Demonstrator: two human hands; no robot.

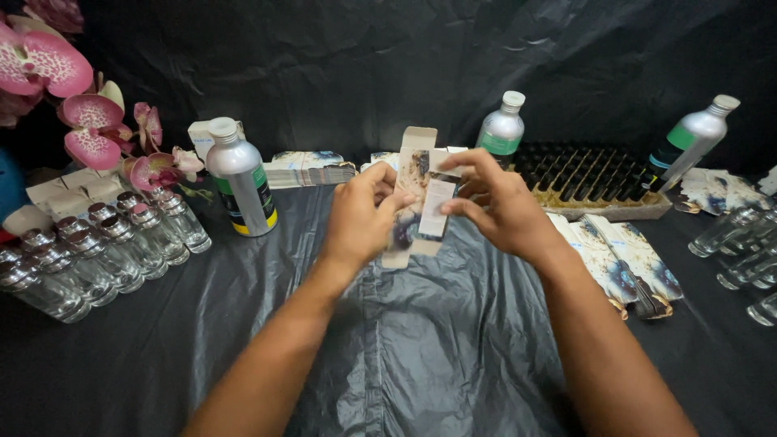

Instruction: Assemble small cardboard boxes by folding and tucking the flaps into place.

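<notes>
Both my hands hold a small printed cardboard carton (422,202) upright above the black plastic sheet, its top and bottom flaps open. My left hand (360,218) grips its left side with thumb on the front. My right hand (494,202) pinches its right edge and upper corner with the fingertips. The carton looks partly unfolded from flat.
Several clear glass bottles with silver caps (97,251) stand at left by pink orchid flowers (81,113). Three silver metal bottles (241,178) (502,125) (692,137) stand behind. A tray of dark vials (591,182), flat carton stacks (623,263) (307,170) and more glass bottles (745,251) lie at right.
</notes>
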